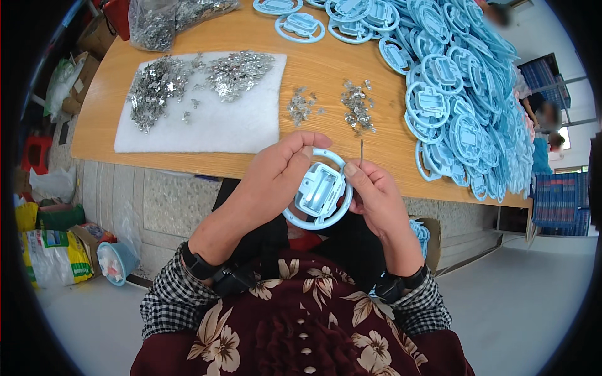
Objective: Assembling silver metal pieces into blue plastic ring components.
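Above my lap, near the table's front edge, I hold a light-blue plastic toy steering wheel [324, 192] with a recessed compartment in its middle. My left hand [273, 178] is closed on its left side, thumb and forefinger near the top of the rim. On the right, my right hand [377, 199] grips the rim with its thumb. A thin metal rod [362, 152], like a tool's shaft, sticks up from behind my right fingers; its lower end is hidden. Just beyond my hands lie two small piles of metal pieces, one left [301, 105] and one right [357, 108].
A white foam sheet [207, 135] on the wooden table [219, 164] bears two heaps of small metal pieces. Clear bags of metal parts [153, 28] stand at the far left. Many blue steering wheels [448, 94] are heaped at the right. A blue bucket [127, 263] stands on the floor.
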Motion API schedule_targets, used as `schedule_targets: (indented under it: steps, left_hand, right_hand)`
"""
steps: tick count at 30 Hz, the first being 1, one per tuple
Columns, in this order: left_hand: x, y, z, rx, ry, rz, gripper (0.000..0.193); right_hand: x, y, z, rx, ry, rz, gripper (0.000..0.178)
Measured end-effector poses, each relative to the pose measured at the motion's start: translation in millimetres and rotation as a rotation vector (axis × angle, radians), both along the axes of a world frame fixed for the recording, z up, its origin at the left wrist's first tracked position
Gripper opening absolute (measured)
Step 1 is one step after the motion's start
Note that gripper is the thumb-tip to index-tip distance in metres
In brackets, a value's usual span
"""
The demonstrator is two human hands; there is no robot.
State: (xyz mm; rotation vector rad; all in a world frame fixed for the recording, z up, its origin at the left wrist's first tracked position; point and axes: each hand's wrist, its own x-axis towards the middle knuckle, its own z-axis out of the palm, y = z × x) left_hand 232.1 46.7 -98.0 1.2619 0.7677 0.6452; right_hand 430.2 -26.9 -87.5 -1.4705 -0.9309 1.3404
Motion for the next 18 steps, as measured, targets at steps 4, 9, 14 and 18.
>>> schedule_targets:
  steps: [4, 9, 14, 18]
  left_hand:
    - [-4.3, -3.3, 5.0, 0.017, -0.023, -0.026, 0.032]
    - [-9.4, -2.8, 13.6, 0.526, 0.180, -0.101, 0.041]
    - [-7.8, -2.8, 18.2, 0.632, 0.329, -0.173, 0.040]
    - [-3.7, -7.1, 7.0, 0.681, 0.313, -0.077, 0.037]
  right_hand:
    - [1.9, -2.1, -1.1, -0.111, 0.295, 0.056, 0.023]
    - [1.4, -3.6, -0.9, -0.110, 0.257, 0.089, 0.023]
    - [-1.2, -5.0, 2.8, -0.098, 0.145, 0.082, 0.024]
    - [-7.4, -1.5, 18.1, -0.090, 0.164, 0.052, 0.025]
